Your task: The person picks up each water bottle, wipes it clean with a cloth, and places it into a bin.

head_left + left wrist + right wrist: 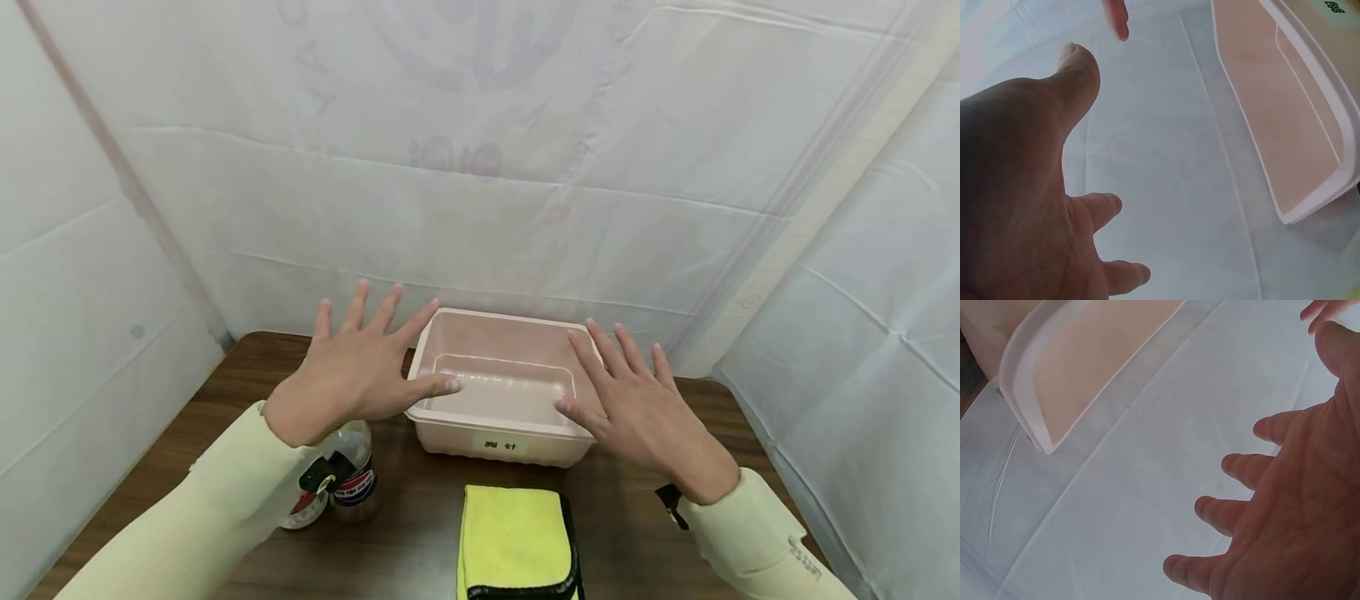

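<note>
Both hands are held up with fingers spread and nothing in them. In the head view the left hand [352,371] overlaps the left rim of a pale pink plastic basin [495,446]. The right hand [645,408] overlaps the basin's right side there. A label with dark characters is stuck on the basin's front wall, and its visible inside holds nothing. Each wrist view shows the palm side, the left hand [1029,169] and the right hand [1297,500], apart from the basin. Below the left wrist stands a clear plastic bottle [356,479], partly hidden by the sleeve.
A folded yellow cloth [517,537] with black edging lies on the dark wooden table [408,554] in front of the basin. Beside the bottle, a white and red round item [306,510] is mostly covered by the left sleeve. White sheeting [480,225] walls the table at the back and sides.
</note>
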Demonstrator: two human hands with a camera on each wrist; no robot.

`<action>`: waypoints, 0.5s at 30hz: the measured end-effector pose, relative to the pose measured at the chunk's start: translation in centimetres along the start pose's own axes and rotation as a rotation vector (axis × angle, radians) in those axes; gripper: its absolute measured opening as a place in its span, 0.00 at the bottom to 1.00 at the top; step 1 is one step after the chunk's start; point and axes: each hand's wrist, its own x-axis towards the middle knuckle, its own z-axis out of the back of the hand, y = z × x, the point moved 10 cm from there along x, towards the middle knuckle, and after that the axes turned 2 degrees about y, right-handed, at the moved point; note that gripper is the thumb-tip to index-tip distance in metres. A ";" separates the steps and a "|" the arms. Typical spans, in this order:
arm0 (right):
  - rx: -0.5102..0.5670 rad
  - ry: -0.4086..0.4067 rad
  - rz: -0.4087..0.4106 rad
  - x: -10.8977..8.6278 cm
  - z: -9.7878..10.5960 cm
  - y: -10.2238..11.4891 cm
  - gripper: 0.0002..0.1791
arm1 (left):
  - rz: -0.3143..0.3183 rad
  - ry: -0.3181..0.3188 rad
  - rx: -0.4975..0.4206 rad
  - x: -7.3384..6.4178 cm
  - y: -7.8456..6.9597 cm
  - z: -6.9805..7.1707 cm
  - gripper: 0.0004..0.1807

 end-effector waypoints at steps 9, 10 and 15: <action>-0.001 -0.013 -0.009 -0.4 0.1 -0.4 0.46 | 0.013 0.002 -0.027 -0.8 1.9 0.0 0.55; -0.002 -0.013 -0.011 -0.4 0.0 -0.5 0.46 | 0.018 0.003 -0.026 -0.8 2.1 -0.1 0.55; -0.008 -0.012 -0.021 -0.7 -0.1 -0.7 0.46 | 0.037 0.002 -0.024 -1.3 3.3 -0.2 0.56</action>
